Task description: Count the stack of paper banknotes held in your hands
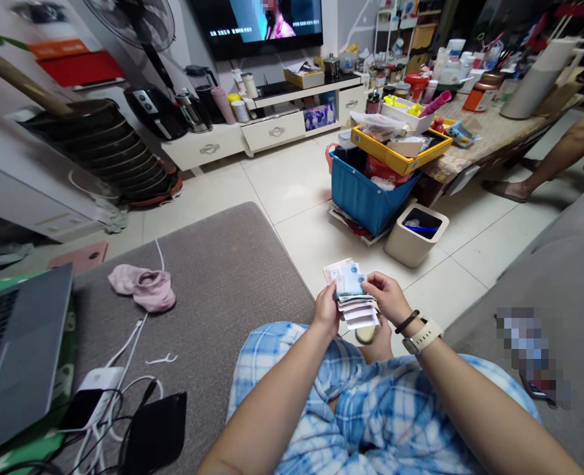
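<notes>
A fanned stack of banknotes (350, 284) is held out over my knees, bluish notes on top and paler, folded edges hanging below. My left hand (327, 309) grips the stack from its left side, thumb on the front. With fingers pinched, my right hand (387, 295) holds the right edge of the top notes. A dark bracelet and a watch with a pale strap (423, 336) circle my right wrist. How many notes there are cannot be made out.
Left on the grey couch lie a laptop (29, 349), a pink cloth item (146, 285), a power strip with cables and a black pouch (156, 432). Ahead stand a blue bin (365, 194), a beige trash can (415, 241) and a cluttered table. Another person's leg (553, 155) shows at right.
</notes>
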A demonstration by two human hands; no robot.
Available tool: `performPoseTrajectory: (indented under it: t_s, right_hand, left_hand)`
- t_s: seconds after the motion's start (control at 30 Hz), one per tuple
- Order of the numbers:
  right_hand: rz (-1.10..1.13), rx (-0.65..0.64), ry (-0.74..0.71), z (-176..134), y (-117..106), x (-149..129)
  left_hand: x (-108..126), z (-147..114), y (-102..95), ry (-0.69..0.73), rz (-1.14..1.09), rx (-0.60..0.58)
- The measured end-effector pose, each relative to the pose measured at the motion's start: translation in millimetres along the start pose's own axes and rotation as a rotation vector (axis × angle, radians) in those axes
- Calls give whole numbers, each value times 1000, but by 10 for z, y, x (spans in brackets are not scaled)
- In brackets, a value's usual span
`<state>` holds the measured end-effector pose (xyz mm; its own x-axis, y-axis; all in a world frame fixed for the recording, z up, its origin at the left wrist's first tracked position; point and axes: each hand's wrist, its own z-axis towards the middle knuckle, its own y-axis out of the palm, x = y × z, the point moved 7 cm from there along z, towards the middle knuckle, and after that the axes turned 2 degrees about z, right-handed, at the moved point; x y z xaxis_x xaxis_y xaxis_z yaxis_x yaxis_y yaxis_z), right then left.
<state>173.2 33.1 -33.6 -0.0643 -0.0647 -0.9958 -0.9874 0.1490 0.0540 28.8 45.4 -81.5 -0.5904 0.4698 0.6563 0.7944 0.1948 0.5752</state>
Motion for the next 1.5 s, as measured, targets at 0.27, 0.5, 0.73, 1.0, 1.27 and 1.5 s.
performPoseTrajectory:
  t_s: [0.27, 0.5, 0.73, 1.0, 1.27, 1.5]
  right_hand:
    - [10, -19, 8, 2, 17, 34]
    - [24, -20, 13, 2, 13, 50]
    - [36, -25, 40, -7, 8, 41]
    - [56, -19, 75, -17, 21, 45]
    - [26, -29, 58, -28, 24, -34]
    - [38, -44, 61, -23, 49, 9]
  left_hand:
    - [41, -10, 1, 40, 20, -15]
    - [37, -6, 3, 47, 12, -28]
    - [38, -23, -7, 18, 12, 15]
    - [47, -37, 6, 13, 16, 12]
    - [40, -40, 21, 2, -11, -17]
    - [51, -41, 11, 23, 10, -13]
